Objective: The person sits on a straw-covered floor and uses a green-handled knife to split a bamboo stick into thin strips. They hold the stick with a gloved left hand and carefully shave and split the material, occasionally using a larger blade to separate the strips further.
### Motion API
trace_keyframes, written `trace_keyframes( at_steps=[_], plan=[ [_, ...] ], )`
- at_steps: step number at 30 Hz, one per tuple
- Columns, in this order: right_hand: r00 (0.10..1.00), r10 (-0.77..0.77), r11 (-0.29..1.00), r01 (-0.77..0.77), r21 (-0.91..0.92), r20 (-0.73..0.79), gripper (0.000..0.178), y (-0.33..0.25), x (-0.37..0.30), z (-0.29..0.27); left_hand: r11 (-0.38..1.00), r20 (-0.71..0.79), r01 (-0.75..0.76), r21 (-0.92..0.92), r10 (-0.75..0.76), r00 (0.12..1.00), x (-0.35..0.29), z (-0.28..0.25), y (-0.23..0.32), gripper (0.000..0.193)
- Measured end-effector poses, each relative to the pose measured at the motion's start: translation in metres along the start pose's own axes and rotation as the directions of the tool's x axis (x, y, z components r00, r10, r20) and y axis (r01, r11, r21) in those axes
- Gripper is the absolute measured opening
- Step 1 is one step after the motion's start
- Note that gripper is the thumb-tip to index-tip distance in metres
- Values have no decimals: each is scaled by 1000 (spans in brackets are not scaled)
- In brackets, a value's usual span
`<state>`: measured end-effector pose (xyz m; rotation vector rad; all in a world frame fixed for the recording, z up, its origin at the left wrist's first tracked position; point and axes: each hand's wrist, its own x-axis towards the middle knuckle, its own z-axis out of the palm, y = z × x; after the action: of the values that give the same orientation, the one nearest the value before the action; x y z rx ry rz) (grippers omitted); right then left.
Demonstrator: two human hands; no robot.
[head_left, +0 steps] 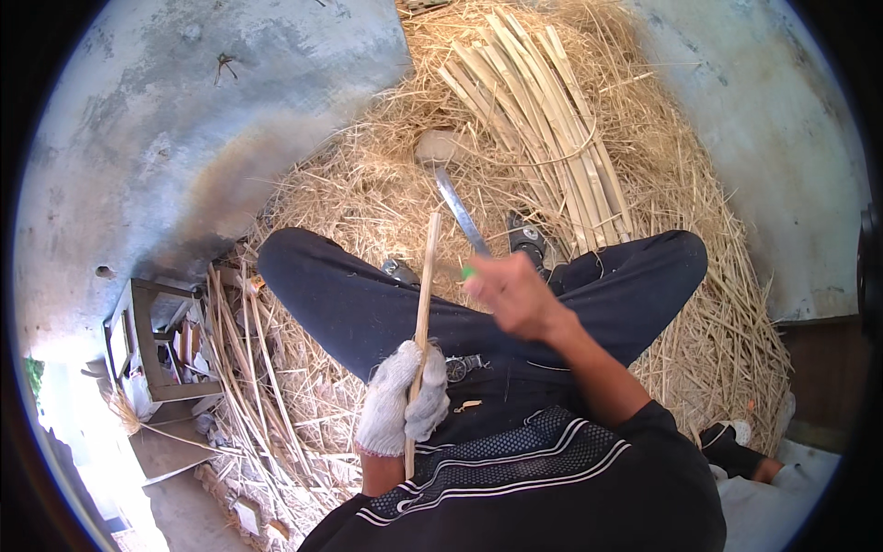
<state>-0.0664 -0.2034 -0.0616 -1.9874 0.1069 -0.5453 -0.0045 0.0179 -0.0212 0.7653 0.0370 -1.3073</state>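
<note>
My left hand [402, 396], in a white knit glove, is closed around the lower part of a pale split-bamboo strip [427, 285]. The strip stands out from my lap and points away from me, its far end free. In my bare right hand [520, 299] is a knife [463, 212]; a bit of its green handle shows at the fist. Its long narrow blade points forward and slightly left, to the right of the strip's far end and apart from it. My crossed legs in dark trousers [322, 299] lie under both hands, with small chips on the cloth.
A tied bundle of bamboo strips [552, 120] lies ahead on a thick bed of shavings [340, 193]. More loose strips [248, 359] lie at my left, beside a wooden frame [175, 391] holding clutter. A flat block [443, 145] sits ahead. Grey walls [212, 101] stand on both sides.
</note>
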Motion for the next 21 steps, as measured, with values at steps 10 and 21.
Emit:
trace_keyframes(
  at_steps=[10,21],
  plan=[
    [983,-151,967,124,-222,-109,46,-3,-10,27,974,-138,68,216,-39,990,-10,26,5,29],
    [968,-56,998,57,-5,-244,51,21,9,-1,992,-18,-65,112,68,998,-16,27,6,32]
  ],
)
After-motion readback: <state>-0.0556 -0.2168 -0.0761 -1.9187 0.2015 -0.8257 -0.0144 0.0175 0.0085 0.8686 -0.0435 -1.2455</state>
